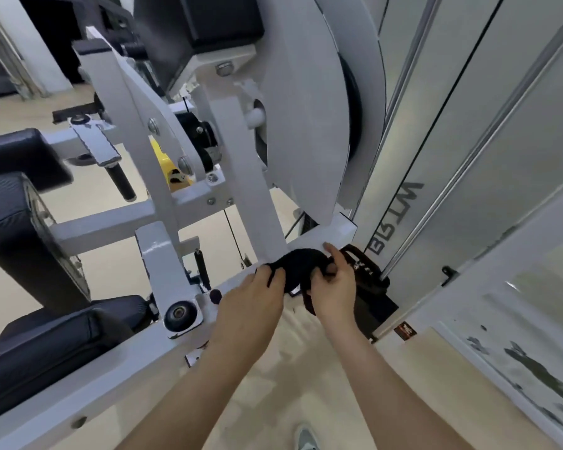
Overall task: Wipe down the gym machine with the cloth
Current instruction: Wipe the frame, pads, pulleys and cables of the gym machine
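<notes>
cloth point(294, 266): black, bunched up, lying over the joint where the slanted white post meets the low crossbar, near the middle of the view.
left hand point(252, 295): on the left end of the cloth, fingers point(264, 277) curled into the fabric and holding it, pressed down against the lower frame rail.
right hand point(333, 287): on the right end of the cloth, fingers point(333, 254) curled round the bunch and gripping it, one fingertip raised against the crossbar's edge. Dark strip hanging below the palm, cloth or strap, cannot tell.
forearms: bare, reaching in from the bottom of the view, well apart at the elbows and close together at the cloth.
gym machine point(251, 177): white painted frame with bolted plates, square tubes and a slanted post running down to the cloth.
disc cover point(306, 108): large, white and curved, upper centre, with a black wheel partly visible behind its right edge.
pads point(17, 228): black upholstery along the left edge — one roll-shaped, one flat and lower.
yellow part point(165, 167): tucked behind the white plates, mostly hidden.
round cap point(179, 313): black, set in a white bracket just left of the left hand.
side panel point(436, 157): grey, on the right, with dark lettering that reads reversed.
floor point(290, 368): pale beige, visible between the forearms.
shoe point(306, 438): grey, cut off by the bottom edge.
</notes>
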A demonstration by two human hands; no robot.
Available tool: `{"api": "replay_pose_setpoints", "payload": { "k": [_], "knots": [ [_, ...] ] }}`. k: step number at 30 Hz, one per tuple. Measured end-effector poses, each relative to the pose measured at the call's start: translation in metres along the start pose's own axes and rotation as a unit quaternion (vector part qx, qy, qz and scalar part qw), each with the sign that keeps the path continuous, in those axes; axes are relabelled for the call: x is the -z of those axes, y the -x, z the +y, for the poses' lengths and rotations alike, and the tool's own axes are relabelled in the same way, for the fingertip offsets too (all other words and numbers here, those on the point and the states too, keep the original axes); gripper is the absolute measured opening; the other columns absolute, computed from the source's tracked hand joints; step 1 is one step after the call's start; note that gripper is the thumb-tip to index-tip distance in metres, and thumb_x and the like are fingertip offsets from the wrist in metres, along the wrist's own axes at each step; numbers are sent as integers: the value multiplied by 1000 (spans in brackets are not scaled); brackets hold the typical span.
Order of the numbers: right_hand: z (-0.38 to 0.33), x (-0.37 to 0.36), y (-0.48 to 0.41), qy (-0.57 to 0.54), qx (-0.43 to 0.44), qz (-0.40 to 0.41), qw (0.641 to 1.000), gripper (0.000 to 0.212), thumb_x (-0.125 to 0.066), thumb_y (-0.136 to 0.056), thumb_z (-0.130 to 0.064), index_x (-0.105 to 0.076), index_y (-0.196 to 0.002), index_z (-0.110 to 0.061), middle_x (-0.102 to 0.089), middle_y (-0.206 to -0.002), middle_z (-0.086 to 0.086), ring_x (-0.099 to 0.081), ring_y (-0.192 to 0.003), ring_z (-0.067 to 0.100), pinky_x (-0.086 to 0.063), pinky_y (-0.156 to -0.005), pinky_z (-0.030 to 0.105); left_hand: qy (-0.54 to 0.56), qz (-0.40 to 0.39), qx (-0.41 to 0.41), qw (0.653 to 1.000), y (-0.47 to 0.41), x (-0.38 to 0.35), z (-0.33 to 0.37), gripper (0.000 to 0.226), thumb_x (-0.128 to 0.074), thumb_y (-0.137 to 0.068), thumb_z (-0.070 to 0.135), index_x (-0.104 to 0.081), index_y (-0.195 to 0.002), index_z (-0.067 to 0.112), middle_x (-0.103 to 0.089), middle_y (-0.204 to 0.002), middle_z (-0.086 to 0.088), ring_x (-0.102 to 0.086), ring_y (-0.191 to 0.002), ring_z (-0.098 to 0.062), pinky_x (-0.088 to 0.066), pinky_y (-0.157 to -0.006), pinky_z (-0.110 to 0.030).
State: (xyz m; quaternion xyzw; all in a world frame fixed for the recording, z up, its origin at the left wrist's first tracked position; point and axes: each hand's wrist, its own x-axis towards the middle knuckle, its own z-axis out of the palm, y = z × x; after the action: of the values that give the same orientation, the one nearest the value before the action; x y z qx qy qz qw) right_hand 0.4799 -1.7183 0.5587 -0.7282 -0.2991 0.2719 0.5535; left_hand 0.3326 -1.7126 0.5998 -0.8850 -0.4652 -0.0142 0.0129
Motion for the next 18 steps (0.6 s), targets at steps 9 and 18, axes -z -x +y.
{"api": "replay_pose_setpoints", "payload": {
  "k": [9,18],
  "knots": [
    [-8,3,-21,-260,-145,4,955,29,-58,-94,-6,-55,-122,-2,-65,-114,18,-65,-103,27,-53,-94,40,-48,30,-36,998,-19,-18,46,77,-81,-57,10,-57,-129,-3,-60,-126,-21,-62,-100,-34,-55,-82,-40],
    [11,39,-120,-39,-18,-10,999,38,-43,-101,-11,-50,-139,-7,-56,-136,11,-52,-126,20,-38,-111,38,-46,15,2,999,-116,-36,109,76,-38,-97,28,11,-152,10,-7,-161,-7,-14,-143,-33,0,-119,-45]
  ]
}}
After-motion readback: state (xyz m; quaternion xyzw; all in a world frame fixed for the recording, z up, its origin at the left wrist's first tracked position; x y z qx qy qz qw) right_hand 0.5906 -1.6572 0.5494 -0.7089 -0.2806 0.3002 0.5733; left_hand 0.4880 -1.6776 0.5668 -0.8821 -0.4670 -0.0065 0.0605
